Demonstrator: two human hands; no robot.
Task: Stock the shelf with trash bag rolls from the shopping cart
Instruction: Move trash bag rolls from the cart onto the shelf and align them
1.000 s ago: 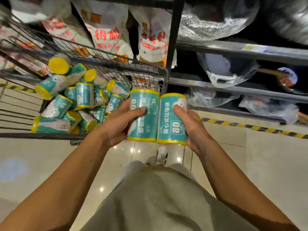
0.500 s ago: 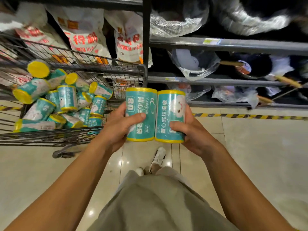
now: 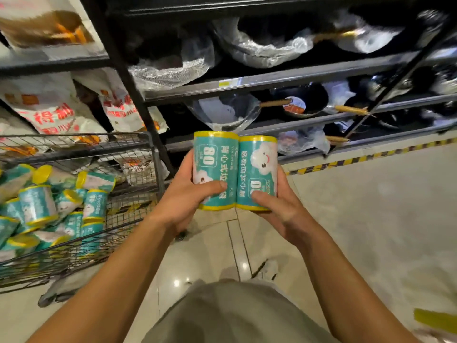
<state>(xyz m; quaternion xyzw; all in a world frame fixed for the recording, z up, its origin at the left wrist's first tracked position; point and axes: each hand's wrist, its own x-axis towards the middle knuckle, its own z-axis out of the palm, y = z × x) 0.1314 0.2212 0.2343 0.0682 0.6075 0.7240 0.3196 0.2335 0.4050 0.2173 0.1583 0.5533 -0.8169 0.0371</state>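
Seemingly to carry both at once, the left hand [image 3: 184, 194] and right hand [image 3: 279, 206] each grip an upright roll [image 3: 215, 169], pressed side by side, between the cart [image 3: 138, 154] and shelf [image 3: 284, 79] edge.

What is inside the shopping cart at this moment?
The cart holds a loose pile of teal, yellow-capped trash bag rolls, lying at mixed angles. Whatever lies beneath the pile is covered, and its left part is out of frame.
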